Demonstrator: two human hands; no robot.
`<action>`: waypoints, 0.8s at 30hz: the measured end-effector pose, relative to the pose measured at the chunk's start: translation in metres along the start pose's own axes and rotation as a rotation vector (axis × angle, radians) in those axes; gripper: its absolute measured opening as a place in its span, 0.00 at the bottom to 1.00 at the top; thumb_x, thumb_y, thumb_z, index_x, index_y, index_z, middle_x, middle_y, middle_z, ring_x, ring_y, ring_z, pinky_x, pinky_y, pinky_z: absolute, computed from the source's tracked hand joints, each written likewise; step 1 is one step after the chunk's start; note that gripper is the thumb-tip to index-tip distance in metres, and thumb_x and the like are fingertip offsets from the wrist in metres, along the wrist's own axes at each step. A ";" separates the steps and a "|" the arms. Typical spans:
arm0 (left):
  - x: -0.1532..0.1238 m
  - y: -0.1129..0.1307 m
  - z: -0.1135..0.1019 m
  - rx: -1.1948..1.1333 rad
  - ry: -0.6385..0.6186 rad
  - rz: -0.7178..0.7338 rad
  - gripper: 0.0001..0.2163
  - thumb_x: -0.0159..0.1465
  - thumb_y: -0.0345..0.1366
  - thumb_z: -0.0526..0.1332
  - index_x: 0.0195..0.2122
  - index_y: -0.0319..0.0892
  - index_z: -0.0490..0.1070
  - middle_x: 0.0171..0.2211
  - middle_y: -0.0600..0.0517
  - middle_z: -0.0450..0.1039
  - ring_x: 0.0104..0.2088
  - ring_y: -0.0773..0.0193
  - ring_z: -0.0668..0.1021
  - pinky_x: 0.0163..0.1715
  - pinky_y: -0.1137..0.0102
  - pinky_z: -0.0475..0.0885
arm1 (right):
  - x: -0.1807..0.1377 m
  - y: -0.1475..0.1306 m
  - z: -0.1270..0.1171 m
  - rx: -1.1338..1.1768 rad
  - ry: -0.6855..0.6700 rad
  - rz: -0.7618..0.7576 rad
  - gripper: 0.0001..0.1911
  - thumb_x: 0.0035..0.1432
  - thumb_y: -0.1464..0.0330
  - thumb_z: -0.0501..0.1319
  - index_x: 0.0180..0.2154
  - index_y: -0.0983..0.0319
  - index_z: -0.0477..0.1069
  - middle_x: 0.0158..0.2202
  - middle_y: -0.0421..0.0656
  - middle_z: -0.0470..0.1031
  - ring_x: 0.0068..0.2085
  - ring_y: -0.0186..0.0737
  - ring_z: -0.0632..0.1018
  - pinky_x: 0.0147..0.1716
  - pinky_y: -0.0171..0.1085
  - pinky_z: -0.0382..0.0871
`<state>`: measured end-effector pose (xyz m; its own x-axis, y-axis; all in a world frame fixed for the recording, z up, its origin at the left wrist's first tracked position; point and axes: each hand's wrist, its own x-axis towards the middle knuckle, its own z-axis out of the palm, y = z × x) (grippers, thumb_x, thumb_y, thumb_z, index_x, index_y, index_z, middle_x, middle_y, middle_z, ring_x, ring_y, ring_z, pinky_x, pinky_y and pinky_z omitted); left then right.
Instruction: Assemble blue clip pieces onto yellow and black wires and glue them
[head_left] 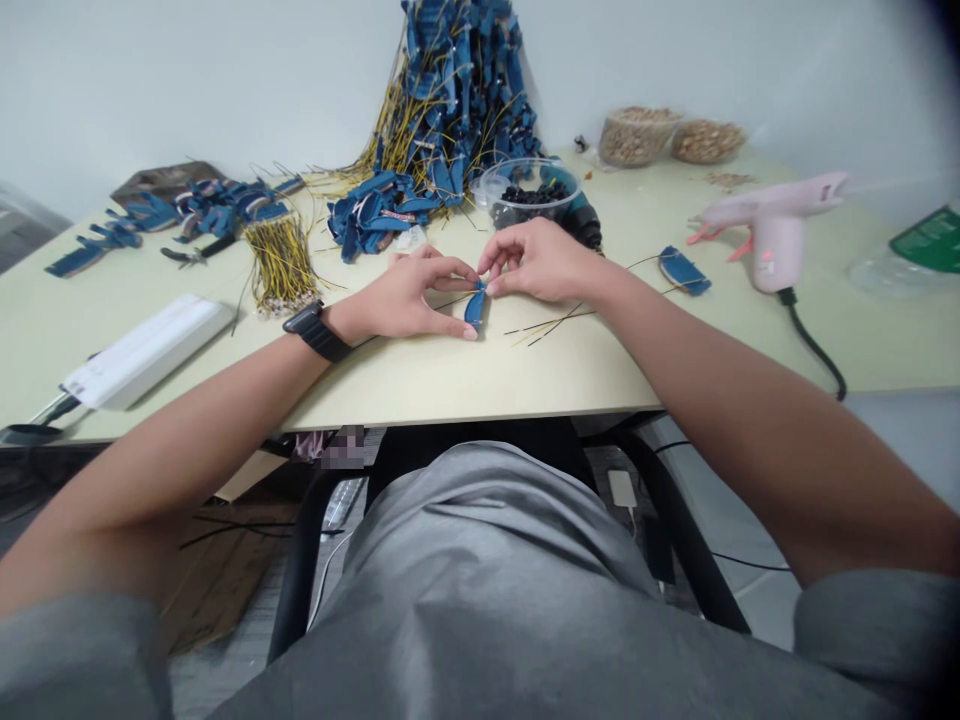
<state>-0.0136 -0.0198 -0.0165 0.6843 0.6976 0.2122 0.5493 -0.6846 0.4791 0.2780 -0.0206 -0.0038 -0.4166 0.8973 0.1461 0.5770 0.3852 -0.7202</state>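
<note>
Over the middle of the table, a small blue curved piece [475, 308] is held between the thumb and fingers of my left hand [409, 295]. My right hand [536, 262] is closed in a pinch at the upper end of that piece; what sits between its fingertips is too small to make out. A thin dark wire runs out to the left behind my left fingers. Just right of the blue piece, several loose yellow and black wires [551, 325] lie on the tabletop. Another blue piece [684, 271] with wires attached rests beyond my right forearm.
A tall heap of blue wired pieces [465, 100] leans against the wall. Nearby are a tub of black parts [529, 205], a yellow wire bundle [281, 260], pliers [199, 252], a white box [150, 350], a pink glue gun [776, 225] and two bowls of small tan bits [636, 138].
</note>
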 end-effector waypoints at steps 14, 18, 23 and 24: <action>0.000 0.000 0.001 0.007 0.014 -0.011 0.52 0.54 0.87 0.84 0.66 0.51 0.91 0.57 0.38 0.91 0.67 0.28 0.82 0.74 0.32 0.74 | -0.001 0.004 -0.002 -0.018 -0.002 -0.005 0.16 0.56 0.61 0.91 0.42 0.52 0.91 0.40 0.46 0.89 0.49 0.59 0.88 0.55 0.57 0.87; 0.000 0.000 0.001 0.002 0.010 -0.006 0.50 0.54 0.84 0.85 0.66 0.52 0.91 0.56 0.39 0.92 0.67 0.30 0.83 0.73 0.35 0.76 | -0.002 0.003 -0.004 -0.011 -0.010 -0.005 0.14 0.57 0.65 0.91 0.40 0.52 0.91 0.39 0.44 0.89 0.48 0.57 0.88 0.55 0.57 0.87; 0.000 0.000 0.000 0.001 0.010 -0.012 0.51 0.54 0.84 0.86 0.65 0.51 0.90 0.56 0.39 0.91 0.66 0.29 0.83 0.72 0.36 0.77 | -0.003 -0.001 -0.004 0.006 -0.003 -0.003 0.12 0.61 0.75 0.88 0.39 0.55 0.91 0.35 0.40 0.85 0.45 0.51 0.87 0.55 0.54 0.84; 0.000 0.000 0.000 0.001 0.010 -0.014 0.51 0.54 0.84 0.86 0.65 0.50 0.90 0.56 0.39 0.91 0.66 0.29 0.83 0.72 0.36 0.77 | -0.003 -0.002 -0.003 0.007 -0.001 -0.001 0.12 0.61 0.77 0.87 0.39 0.55 0.91 0.34 0.40 0.84 0.44 0.50 0.86 0.54 0.53 0.83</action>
<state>-0.0139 -0.0200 -0.0170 0.6717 0.7093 0.2137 0.5595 -0.6748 0.4812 0.2805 -0.0232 -0.0010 -0.4180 0.8966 0.1466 0.5712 0.3848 -0.7250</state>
